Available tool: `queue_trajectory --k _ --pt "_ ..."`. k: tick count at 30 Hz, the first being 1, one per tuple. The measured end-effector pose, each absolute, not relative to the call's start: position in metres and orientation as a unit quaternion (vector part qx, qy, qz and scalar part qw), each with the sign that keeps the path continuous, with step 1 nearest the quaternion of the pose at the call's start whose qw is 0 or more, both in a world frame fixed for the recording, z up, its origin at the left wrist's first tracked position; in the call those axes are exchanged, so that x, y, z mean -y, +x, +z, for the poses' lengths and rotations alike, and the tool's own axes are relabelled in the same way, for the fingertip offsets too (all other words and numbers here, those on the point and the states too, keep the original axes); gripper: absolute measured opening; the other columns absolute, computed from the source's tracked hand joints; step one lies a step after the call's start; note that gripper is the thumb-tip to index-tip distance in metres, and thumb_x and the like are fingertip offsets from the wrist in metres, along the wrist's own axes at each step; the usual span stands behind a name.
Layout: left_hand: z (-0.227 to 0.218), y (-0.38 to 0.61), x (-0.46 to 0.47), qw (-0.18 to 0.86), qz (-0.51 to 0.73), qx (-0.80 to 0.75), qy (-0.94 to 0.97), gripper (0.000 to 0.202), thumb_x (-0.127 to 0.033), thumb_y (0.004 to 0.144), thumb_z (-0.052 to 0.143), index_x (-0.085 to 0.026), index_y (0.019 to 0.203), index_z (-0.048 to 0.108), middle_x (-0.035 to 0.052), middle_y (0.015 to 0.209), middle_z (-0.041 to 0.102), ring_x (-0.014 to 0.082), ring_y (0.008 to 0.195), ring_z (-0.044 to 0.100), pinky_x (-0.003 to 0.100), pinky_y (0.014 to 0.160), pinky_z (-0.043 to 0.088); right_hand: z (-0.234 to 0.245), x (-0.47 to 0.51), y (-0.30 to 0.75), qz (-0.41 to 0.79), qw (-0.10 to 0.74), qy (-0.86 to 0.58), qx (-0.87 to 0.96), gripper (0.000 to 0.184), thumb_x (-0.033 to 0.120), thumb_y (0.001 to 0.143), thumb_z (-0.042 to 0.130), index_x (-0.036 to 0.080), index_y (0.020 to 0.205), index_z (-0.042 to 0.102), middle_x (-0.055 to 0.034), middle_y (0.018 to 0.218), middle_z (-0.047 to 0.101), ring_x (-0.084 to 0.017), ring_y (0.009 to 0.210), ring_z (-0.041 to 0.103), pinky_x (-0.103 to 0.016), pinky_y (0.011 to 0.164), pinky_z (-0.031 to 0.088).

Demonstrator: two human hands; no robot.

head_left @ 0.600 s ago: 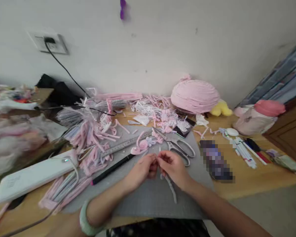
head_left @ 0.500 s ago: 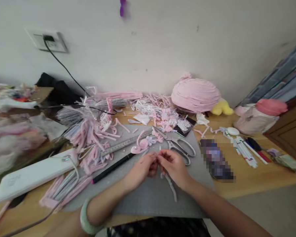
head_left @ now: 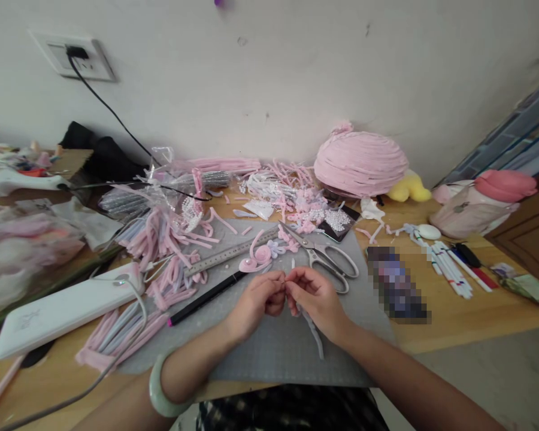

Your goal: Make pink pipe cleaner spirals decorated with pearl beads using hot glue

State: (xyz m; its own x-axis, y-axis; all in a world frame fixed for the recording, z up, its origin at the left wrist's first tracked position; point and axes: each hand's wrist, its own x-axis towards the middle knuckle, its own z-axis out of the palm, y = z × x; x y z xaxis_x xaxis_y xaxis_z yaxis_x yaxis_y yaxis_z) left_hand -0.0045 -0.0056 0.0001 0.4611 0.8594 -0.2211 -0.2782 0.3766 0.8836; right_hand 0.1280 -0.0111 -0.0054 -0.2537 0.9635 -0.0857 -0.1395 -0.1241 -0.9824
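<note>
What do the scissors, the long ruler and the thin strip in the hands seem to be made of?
The silver scissors look like bare metal: blades and handles share a dull shine. The long grey ruler seems metal, though plastic is possible. The thin pale strip, pinched by the left hand and right hand, looks fuzzy, probably chenille stem.

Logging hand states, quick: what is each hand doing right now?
Left hand: closed, fingertips pinching the top of the pale chenille stem.
Right hand: closed, pinching the same stem.
</note>
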Motion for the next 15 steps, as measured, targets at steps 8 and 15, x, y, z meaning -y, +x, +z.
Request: queue_trajectory --k 8,15 --pt "-0.008 -0.008 0.006 0.742 0.388 -0.356 0.416 0.016 -0.025 0.059 0.042 -0.015 0.048 0.046 -0.0068 0.037 0.031 0.0031 0.034 0.017 0.022 0.037 0.008 -0.014 0.013 0.128 0.607 0.437 -0.390 0.538 0.014 0.029 0.073 0.061 0.017 0.077 0.054 0.0054 0.055 0.052 -0.007 0.044 0.050 -0.020 0.043 0.044" --pt "-0.009 -0.010 0.005 0.744 0.368 -0.365 0.422 0.013 -0.025 0.056 0.040 -0.018 0.045 0.039 -0.0084 0.038 0.022 0.0039 0.036 0.014 0.023 0.038 0.008 -0.008 0.012 0.136 0.475 0.396 -0.396 0.679 0.006 0.022 0.076 0.055 0.017 0.080 0.057 0.0015 0.067 0.056 -0.007 0.049 0.053 -0.019 0.046 0.045"
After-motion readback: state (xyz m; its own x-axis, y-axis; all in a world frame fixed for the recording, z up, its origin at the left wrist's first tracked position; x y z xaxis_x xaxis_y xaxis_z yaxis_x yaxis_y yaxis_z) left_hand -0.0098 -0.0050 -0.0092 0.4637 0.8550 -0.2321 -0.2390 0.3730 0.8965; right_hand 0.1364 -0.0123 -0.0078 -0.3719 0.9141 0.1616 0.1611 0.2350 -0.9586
